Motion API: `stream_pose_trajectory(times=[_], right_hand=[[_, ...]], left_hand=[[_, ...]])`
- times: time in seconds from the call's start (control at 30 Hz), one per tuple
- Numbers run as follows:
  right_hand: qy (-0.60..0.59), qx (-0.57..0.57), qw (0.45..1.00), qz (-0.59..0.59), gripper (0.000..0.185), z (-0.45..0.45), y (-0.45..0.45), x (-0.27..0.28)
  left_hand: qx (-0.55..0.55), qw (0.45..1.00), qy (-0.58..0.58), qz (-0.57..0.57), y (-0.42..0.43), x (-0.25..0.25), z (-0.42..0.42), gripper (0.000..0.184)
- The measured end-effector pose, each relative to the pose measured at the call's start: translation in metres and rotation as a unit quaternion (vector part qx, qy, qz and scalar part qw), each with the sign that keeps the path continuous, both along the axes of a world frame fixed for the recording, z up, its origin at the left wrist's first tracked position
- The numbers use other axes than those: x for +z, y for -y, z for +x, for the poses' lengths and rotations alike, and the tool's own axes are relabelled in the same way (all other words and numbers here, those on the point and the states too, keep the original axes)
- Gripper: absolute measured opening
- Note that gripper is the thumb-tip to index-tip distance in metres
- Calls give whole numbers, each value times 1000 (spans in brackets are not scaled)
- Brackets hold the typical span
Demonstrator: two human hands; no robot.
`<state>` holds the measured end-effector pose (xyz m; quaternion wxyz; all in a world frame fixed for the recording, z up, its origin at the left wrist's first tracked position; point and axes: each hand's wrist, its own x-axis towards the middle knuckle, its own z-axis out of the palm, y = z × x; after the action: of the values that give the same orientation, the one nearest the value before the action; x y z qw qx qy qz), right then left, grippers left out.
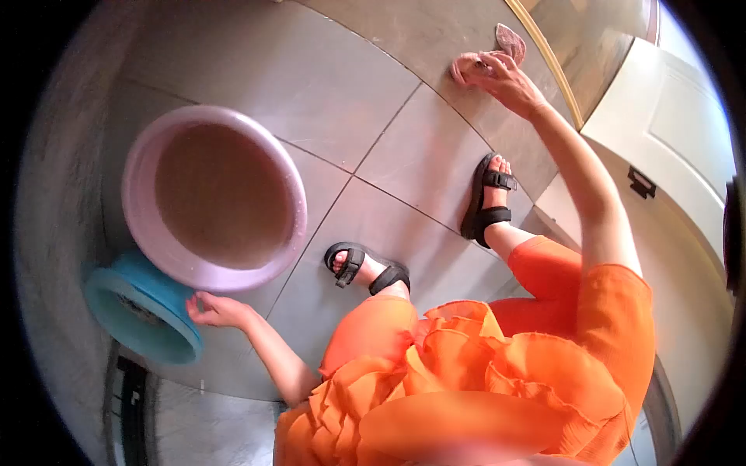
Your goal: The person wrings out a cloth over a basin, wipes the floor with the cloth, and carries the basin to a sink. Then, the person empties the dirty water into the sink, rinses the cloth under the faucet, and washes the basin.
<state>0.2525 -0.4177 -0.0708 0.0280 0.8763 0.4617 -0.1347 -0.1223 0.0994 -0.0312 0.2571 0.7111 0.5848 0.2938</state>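
My left hand [216,311] is at the right rim of a light-blue basin [105,299], its fingers curled at the edge. Something dark and small lies at the bottom of this basin, too unclear to name. A larger pale-pink basin [299,206] stands on the floor just above it, full of murky brown water [221,194]. Far off to the upper right, my right arm stretches out. There my right hand [507,84] has its fingers bent over a crumpled pinkish cloth [510,43] on the floor; part of the cloth is hidden under the hand.
Grey tiles [381,202] cover the floor. My feet in black sandals [365,264] stand apart between the basins and the cloth. A yellowish strip [544,54] runs along the floor at the upper right, by a white cabinet door [676,124]. A wall [58,194] borders the left.
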Motion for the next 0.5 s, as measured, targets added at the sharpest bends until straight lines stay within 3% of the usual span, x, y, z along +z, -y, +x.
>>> stream_pose_trajectory(times=[0.1, 0.17, 0.2, 0.23, 0.33, 0.37, 0.4, 0.5], right_hand=[[48, -283, 958, 0, 44, -38, -39, -13], [-5, -519, 849, 96, 38, -62, -85, -29], [57, -463, 883, 47, 32, -87, -106, -35], [60, -400, 914, 1, 38, -114, -125, -48], [-97, -197, 973, 75, 35, -183, -171, -17], [-54, -102, 988, 107, 36, -200, -168, -27], [-98, -36, 990, 90, 36, -194, -155, -18], [-238, -126, 963, 19, 44, -144, -121, 9]], left_hand=[[-139, 986, -8, 91, 23, 10, 34, 37], [-288, 947, 54, 129, 42, 22, 79, 36], [-358, 921, 60, 140, 52, 31, 101, 39], [-393, 909, 75, 120, 66, 38, 120, 35], [-451, 887, 100, 19, 96, 55, 147, 35], [-461, 881, 107, -11, 100, 58, 147, 35], [-471, 874, 117, -18, 106, 60, 144, 34], [-479, 870, 101, -56, 121, 60, 120, 33]])
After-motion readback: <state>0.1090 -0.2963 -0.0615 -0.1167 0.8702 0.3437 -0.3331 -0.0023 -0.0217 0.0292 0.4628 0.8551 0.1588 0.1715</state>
